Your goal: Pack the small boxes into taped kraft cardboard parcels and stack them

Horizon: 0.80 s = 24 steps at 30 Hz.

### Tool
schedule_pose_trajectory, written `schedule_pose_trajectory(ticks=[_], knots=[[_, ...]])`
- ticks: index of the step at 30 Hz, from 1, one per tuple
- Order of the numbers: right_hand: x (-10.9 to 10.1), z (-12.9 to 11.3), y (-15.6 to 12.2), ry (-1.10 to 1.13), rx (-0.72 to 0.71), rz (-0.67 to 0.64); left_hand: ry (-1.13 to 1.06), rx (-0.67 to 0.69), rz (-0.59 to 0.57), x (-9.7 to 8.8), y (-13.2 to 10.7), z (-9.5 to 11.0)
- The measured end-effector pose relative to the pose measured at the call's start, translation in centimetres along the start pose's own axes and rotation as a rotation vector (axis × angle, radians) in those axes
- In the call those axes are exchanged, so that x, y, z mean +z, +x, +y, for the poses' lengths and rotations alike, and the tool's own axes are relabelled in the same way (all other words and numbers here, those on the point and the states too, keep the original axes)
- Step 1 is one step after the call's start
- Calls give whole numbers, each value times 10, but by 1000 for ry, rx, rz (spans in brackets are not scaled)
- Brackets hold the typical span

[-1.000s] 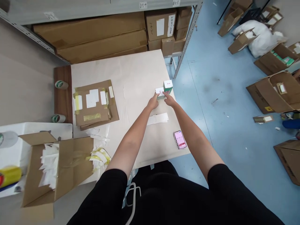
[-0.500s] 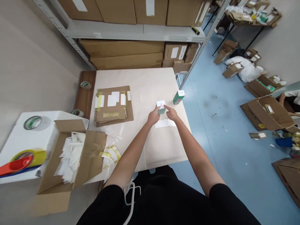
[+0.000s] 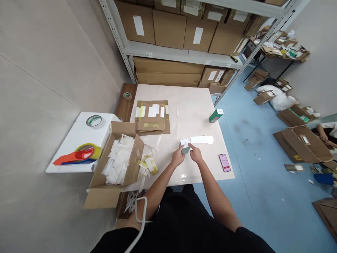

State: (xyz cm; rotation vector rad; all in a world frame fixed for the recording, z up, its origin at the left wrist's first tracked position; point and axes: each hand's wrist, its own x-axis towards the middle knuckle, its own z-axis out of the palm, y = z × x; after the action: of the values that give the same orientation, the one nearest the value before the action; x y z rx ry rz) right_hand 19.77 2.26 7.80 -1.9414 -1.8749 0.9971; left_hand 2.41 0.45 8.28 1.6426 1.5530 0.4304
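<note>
Your left hand (image 3: 178, 157) and right hand (image 3: 196, 154) grasp the small box (image 3: 185, 144) from its two sides, so it sits between their fingers (image 3: 192, 148) with its white top showing. It is over the tabletop (image 3: 193, 109), just beside the white paper slips (image 3: 202, 139)

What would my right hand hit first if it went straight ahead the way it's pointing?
Your right hand would meet the small box first, apparently touching it now; exact depth is unclear.

Print (image 3: 185, 142) on held box (image 3: 185, 147) too small; person (image 3: 328, 137) (right edge) cut off.
</note>
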Motion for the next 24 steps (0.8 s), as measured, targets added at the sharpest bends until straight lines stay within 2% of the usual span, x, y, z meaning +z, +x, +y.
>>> schedule_pose_trajectory(ticks=[4,7,10,12,16,18,20,24], knots=[[23,21,-27,64,-35,-62,-28,-47,-55,26,-27,-20],[27,39,-36,84,-91,-101,0,-45,-70,39,-34,-26],[23,50,-39,-6,-68,-156,83,-85,31,38,-26,-24],[20,53,-41,-66,-32,-184,134,-63,78,32,-15,-19],[22,54,-44,2,0,-246,181,83,-54,20,0,-8],[25,54,-43,101,-12,-243,215,65,-75,19,-1,-6],[28,53,-39,178,-22,-236,265,-10,-47,21,-8,-8],[30,48,-27,259,-37,-303,332,-108,-41,30,-26,-14]])
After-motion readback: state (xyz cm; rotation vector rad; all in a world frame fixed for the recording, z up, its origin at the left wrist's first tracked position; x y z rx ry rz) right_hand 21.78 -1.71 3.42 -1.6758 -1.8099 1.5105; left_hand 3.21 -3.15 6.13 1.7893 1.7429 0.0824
